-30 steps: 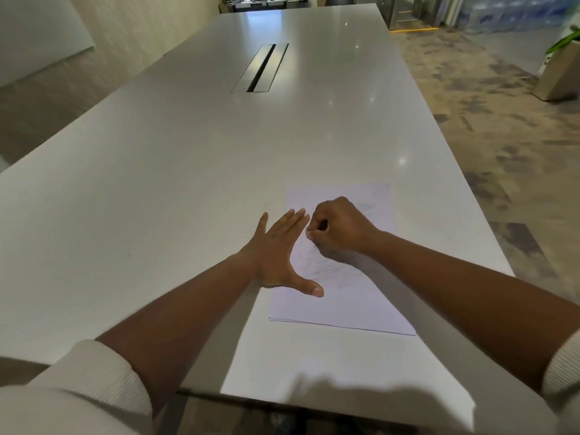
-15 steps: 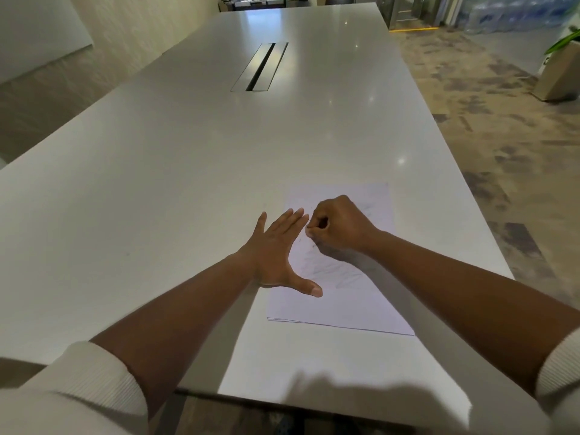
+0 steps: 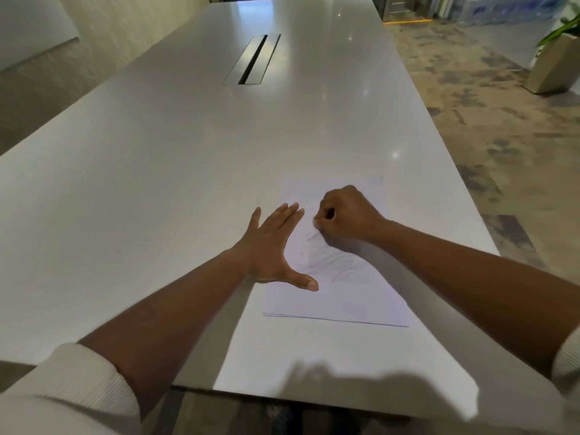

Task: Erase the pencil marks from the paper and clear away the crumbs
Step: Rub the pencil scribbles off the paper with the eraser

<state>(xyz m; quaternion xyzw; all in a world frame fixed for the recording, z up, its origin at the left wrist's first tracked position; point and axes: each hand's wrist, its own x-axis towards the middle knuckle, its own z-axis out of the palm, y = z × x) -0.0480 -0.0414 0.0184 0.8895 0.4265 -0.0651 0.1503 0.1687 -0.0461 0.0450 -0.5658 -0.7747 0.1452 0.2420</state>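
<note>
A white sheet of paper (image 3: 339, 296) lies on the table near its right front corner, with faint grey pencil marks (image 3: 329, 262) across its middle. My left hand (image 3: 270, 246) lies flat with fingers spread on the sheet's left edge, thumb on the paper. My right hand (image 3: 348, 215) is curled into a fist over the upper part of the sheet, fingertips pinched down on the paper at the top of the marks. A small pale eraser (image 3: 317, 226) barely shows at the fingertips; the rest is hidden. I cannot make out any crumbs.
The long grey table (image 3: 157, 183) has a cable slot (image 3: 254, 59) in its middle, far from the hands. Its right edge runs close to the sheet, with patterned carpet beyond. A planter (image 3: 555, 64) stands on the floor at the far right.
My right fist has slid a little away from me and off my left fingertips, opening a gap between the hands. The left hand and the sheet have stayed put.
</note>
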